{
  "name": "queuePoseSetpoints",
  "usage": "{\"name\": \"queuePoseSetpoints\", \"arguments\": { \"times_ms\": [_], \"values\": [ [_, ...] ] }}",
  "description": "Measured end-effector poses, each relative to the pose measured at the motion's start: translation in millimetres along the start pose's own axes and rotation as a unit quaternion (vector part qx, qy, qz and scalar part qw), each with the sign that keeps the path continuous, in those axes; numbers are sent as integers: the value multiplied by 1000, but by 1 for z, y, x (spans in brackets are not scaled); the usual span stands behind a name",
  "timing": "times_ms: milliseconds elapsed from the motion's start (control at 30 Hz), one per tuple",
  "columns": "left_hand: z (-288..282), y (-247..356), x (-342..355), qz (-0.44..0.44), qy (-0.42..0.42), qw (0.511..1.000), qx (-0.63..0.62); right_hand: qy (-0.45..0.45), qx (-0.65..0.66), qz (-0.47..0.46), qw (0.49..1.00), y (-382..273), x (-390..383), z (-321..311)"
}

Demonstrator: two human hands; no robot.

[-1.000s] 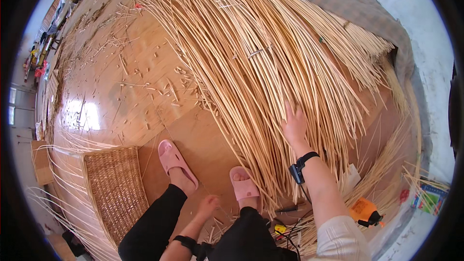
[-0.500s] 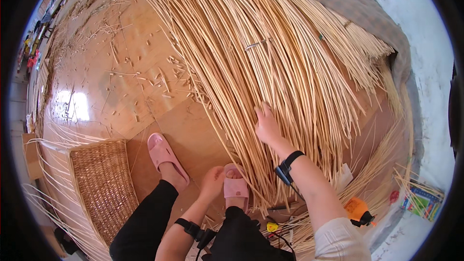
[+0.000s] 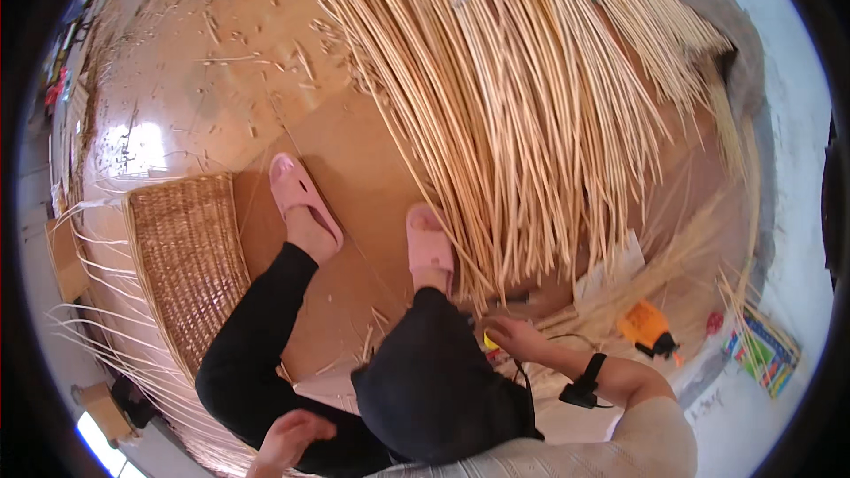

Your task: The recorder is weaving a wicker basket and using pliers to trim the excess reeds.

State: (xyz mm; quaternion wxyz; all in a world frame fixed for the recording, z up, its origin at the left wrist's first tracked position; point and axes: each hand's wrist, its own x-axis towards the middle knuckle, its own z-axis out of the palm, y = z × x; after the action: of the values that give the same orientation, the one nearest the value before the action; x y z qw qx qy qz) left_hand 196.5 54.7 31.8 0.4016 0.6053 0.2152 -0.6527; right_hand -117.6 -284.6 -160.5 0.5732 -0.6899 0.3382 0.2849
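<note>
My left hand (image 3: 301, 434) is loosely closed above my dark-trousered lap, with nothing visible in it. My right hand (image 3: 518, 341) is low beside my right knee, at a small yellow object (image 3: 491, 343) on the floor; its fingers are blurred and partly hidden. Just beyond it end long pale cane rods (image 3: 513, 124), spread in a broad layer. Pink slippers (image 3: 428, 248) are on both my feet, the right one touching the rods. At left stands a woven wicker piece (image 3: 186, 274) with long loose strands sticking out.
An orange-and-black object (image 3: 645, 327) and a colourful flat pack (image 3: 763, 354) lie at right along the pale wall (image 3: 792, 212). Grey cloth (image 3: 744, 62) borders the rods. Cane offcuts (image 3: 301, 62) litter the wooden floor (image 3: 221, 97), and a cardboard box (image 3: 106, 412) is at lower left.
My right hand has left the rods and dropped toward me beside the knee. My left hand has drawn back over my lap. The whole view has shifted, showing more of my legs.
</note>
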Motion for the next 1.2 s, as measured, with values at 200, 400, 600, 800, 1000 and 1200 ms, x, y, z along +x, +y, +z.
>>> {"name": "queuePoseSetpoints", "arguments": {
  "times_ms": [200, 400, 600, 800, 1000, 1200],
  "values": [
    [-118, -245, -115, 33, 214, 976, -24, -128, 7, -25, 991, 140, -140, 135],
    [-158, -247, -126, -80, 73, 991, 83, -145, -21, 41, 988, 90, -196, 117],
    [-142, -220, -111, -159, -46, 975, 151, -203, -203, 243, 926, 48, -250, 112],
    [-114, -162, -82, -222, -174, 940, 193, -534, -227, -82, 810, 244, -346, 197],
    [-76, -76, -86, -280, -219, 894, 272, -642, 18, 158, 750, -3, -208, 5],
    [-18, 19, -28, -318, -310, 830, 338, -589, 13, 85, 803, -46, -83, -42]
  ]
}}
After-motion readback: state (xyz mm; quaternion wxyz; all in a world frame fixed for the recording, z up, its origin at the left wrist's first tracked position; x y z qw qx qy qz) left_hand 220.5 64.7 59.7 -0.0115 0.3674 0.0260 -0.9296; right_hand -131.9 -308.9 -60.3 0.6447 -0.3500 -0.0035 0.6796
